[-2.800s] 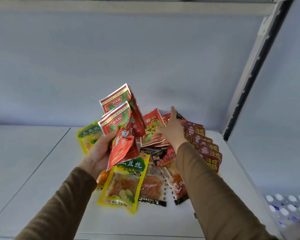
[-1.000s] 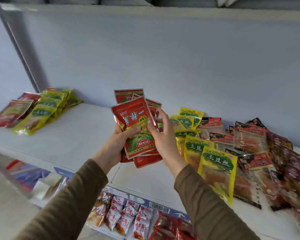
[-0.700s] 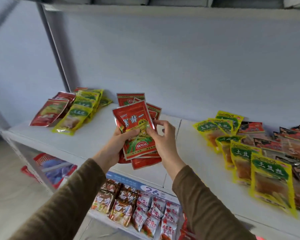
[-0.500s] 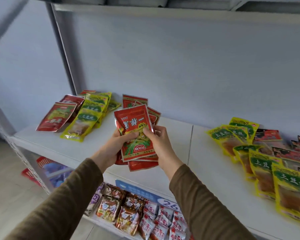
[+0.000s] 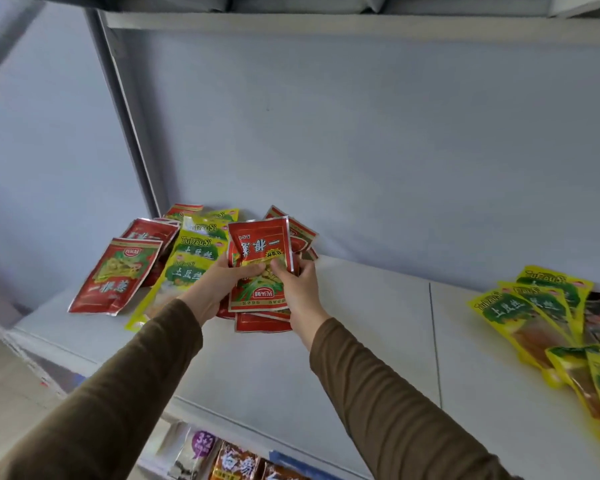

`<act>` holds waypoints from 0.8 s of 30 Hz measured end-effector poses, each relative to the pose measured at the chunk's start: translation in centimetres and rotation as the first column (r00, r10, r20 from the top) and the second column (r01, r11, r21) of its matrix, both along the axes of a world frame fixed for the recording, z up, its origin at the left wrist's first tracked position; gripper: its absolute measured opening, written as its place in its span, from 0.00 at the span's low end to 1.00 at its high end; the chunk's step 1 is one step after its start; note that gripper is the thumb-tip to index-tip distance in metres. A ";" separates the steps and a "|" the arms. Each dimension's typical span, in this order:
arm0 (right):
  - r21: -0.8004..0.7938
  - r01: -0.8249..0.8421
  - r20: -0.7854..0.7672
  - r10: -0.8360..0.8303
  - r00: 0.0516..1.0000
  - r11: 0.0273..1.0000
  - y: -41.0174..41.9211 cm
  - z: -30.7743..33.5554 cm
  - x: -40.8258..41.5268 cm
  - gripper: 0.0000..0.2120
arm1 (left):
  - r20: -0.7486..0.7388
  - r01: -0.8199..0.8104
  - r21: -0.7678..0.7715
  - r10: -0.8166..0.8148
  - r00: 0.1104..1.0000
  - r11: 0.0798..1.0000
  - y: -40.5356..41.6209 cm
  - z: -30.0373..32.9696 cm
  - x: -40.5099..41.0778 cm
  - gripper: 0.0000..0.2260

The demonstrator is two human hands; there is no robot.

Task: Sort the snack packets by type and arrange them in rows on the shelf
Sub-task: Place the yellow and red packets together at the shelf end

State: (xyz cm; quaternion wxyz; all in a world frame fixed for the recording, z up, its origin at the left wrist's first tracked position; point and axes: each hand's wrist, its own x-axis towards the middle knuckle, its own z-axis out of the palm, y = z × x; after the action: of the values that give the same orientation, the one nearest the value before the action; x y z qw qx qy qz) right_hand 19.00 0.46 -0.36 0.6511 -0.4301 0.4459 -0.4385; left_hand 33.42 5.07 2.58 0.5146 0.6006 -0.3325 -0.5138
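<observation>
Two hands hold a stack of red snack packets (image 5: pixel 258 268) between them, just above a white shelf (image 5: pixel 343 341). The left hand (image 5: pixel 219 282) grips the stack's left edge, thumb curled over the front of the top packet and fingers hidden behind. The right hand (image 5: pixel 297 289) grips the right edge the same way, thumb pressed on the front. The top packet faces the camera upside down, with white characters on red and a picture of green and yellow food. More red packets fan out behind and below it, their corners showing past the far right and near edges. Both arms wear brown sleeves (image 5: pixel 378 393) that reach in from the near edge of the view.

Just left of the hands, a row of yellow and green packets (image 5: pixel 191 261) lies on the shelf, overlapping from near to far; the left hand partly covers them. Left of those lies a row of red packets (image 5: pixel 116 275), the nearest one flat and right way up. Both rows sit at the far left end of the shelf, beside a grey upright post (image 5: pixel 125 109).

Well apart, at the right end of the shelf, a heap of yellow and green packets (image 5: pixel 541 313) overlaps loosely, with darker packets partly visible behind it.

A pale back wall (image 5: pixel 378 133) rises behind the shelf. Below the shelf's near edge, more packets (image 5: pixel 232 460) show on a lower shelf; their print is too blurred to read.
</observation>
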 end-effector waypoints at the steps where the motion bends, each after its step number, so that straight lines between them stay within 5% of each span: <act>1: 0.004 0.014 -0.002 -0.014 1.000 1.000 -0.5 -0.3 0.9 0.19 | -0.006 -0.022 0.005 0.022 1.000 1.000 -0.5 -0.2 0.5 0.26; 6: -0.034 0.166 -0.146 -0.170 0.975 0.985 -3.3 -0.6 4.0 0.18 | -0.016 -0.152 0.006 0.152 0.988 0.988 -3.4 -1.1 2.1 0.28; 11: -0.067 0.223 -0.115 -0.229 0.966 0.973 -4.1 -0.5 4.1 0.24 | 0.110 -0.179 -0.010 0.179 0.978 0.984 -5.3 -1.2 2.6 0.39; 14: -0.264 0.229 -0.337 -0.312 0.888 0.937 -3.8 -1.5 4.3 0.20 | 0.282 -0.135 -0.057 0.146 0.948 0.989 -5.7 -1.9 3.2 0.50; 17: -0.318 0.189 -0.445 -0.322 0.836 0.929 -3.6 -2.0 5.0 0.20 | 0.470 -0.037 -0.036 0.050 0.881 0.999 -6.1 -2.3 3.6 0.45; 20: -0.187 0.227 -0.397 -0.285 0.872 0.956 -3.6 -2.0 5.6 0.20 | 0.490 -0.011 -0.024 0.022 0.872 1.000 -6.4 -2.5 4.0 0.40; 24: -0.303 0.301 -0.455 -0.415 0.788 0.904 -3.5 -1.9 5.3 0.13 | 0.539 0.032 -0.074 0.014 0.842 0.997 -6.3 -2.4 4.5 0.33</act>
State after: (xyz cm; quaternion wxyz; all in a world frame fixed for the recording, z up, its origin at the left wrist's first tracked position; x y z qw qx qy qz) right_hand 24.34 -3.05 -2.26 0.3637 -0.5051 0.6256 -0.4703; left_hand 37.89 -1.21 0.20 0.4218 0.6980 -0.4868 -0.3130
